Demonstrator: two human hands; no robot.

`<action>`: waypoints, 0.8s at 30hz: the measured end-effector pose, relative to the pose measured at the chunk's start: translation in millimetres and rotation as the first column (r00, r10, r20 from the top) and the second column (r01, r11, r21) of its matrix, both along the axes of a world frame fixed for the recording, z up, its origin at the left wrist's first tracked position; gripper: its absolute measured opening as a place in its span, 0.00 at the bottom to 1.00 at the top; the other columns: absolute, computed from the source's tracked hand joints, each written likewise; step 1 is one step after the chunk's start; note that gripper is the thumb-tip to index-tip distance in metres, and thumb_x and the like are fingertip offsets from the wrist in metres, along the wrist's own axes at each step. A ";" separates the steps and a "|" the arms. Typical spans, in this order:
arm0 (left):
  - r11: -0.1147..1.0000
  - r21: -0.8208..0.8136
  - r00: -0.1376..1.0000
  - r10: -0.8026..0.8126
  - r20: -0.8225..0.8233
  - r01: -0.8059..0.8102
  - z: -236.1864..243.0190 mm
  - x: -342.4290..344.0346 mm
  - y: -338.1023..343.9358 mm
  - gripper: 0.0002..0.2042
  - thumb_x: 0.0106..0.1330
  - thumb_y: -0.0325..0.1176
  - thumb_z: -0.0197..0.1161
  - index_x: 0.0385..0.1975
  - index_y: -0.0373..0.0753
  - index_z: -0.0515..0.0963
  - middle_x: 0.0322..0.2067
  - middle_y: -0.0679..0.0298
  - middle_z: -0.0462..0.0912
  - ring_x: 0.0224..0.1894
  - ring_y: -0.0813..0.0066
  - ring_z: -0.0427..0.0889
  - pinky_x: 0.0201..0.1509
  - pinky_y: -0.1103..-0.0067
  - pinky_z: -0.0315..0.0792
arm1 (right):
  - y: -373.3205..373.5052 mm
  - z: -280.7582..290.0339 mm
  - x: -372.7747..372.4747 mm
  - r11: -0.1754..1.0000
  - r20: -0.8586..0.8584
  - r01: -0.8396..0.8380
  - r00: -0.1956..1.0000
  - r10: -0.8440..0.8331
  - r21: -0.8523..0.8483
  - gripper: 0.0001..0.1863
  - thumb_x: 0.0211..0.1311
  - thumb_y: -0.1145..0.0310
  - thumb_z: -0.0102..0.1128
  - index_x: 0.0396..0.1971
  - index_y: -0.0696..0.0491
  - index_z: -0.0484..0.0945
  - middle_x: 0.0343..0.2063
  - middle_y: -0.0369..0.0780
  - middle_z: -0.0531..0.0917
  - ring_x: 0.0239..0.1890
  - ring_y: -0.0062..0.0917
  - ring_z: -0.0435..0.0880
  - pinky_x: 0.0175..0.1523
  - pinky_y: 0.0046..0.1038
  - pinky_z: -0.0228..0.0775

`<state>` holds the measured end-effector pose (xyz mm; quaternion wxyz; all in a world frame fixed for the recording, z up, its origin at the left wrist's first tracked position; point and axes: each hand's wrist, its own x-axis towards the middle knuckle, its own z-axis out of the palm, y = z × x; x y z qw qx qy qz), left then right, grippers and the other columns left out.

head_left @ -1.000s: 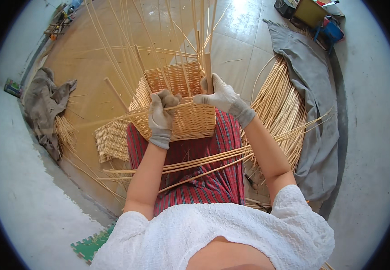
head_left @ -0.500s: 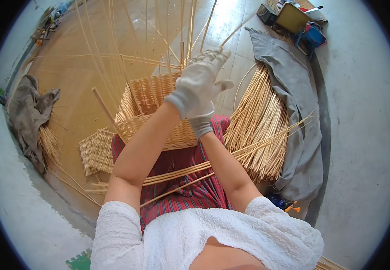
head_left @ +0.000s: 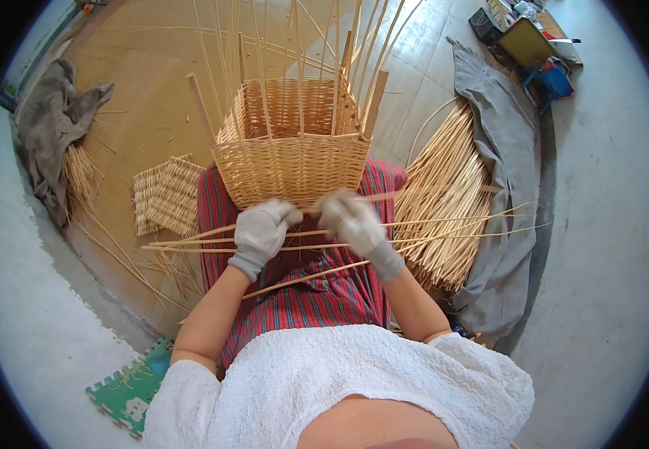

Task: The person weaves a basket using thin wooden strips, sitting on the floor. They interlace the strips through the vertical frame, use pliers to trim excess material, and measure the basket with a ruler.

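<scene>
A partly woven wicker basket (head_left: 291,168) rests on my knees over a red striped cloth (head_left: 317,308), its long stakes standing up from the rim. Just below its near wall, my left hand (head_left: 263,233), in a pale work glove, is closed around a thin wicker rod. My right hand (head_left: 356,224), gloved too and smeared by motion, is closed beside it on the same rod, whose blurred end (head_left: 429,193) sticks out to the right. Several loose wicker rods (head_left: 305,279) lie across my lap under both hands. My fingertips are partly hidden.
A thick bundle of rods (head_left: 451,217) lies to the right on a grey cloth (head_left: 500,127). On the left are flat woven panels (head_left: 167,191) and another grey cloth (head_left: 51,127). A box (head_left: 526,43) and a blue item (head_left: 556,78) stand at the far right; a green foam mat (head_left: 133,385) lies near left.
Both hands have come down from above the basket's right side to my lap and taken hold of a rod. The basket now sits squarer in front of me, its right corner uncovered.
</scene>
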<state>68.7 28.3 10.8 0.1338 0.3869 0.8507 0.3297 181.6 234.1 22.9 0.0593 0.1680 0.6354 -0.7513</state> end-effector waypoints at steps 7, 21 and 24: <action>0.946 0.292 0.888 0.013 -0.460 0.138 35.0 -32.0 3.9 0.10 0.61 0.28 0.68 0.40 0.50 0.84 0.30 0.71 0.86 0.38 0.70 0.86 0.72 0.61 0.67 | 35.7 47.1 2.3 0.888 -0.597 0.458 0.726 -0.342 0.048 0.09 0.78 0.64 0.55 0.45 0.54 0.79 0.42 0.39 0.84 0.37 0.19 0.80 0.43 0.23 0.76; 0.912 0.158 0.911 0.398 -0.109 -0.380 16.8 -67.6 28.0 0.37 0.70 0.34 0.66 0.77 0.53 0.55 0.60 0.68 0.83 0.37 0.61 0.88 0.42 0.66 0.81 | 86.4 49.4 -5.7 0.614 -0.531 0.767 0.447 -0.720 -0.187 0.09 0.72 0.74 0.64 0.46 0.52 0.74 0.40 0.41 0.85 0.43 0.30 0.87 0.45 0.32 0.88; 0.911 0.155 0.917 0.395 -0.052 -0.383 21.1 -64.3 33.3 0.36 0.72 0.34 0.64 0.78 0.52 0.55 0.59 0.67 0.84 0.37 0.64 0.88 0.42 0.68 0.82 | 71.9 23.0 -14.1 0.588 -0.455 0.787 0.461 -0.762 -0.186 0.10 0.71 0.74 0.64 0.46 0.52 0.74 0.41 0.41 0.84 0.44 0.29 0.87 0.46 0.32 0.88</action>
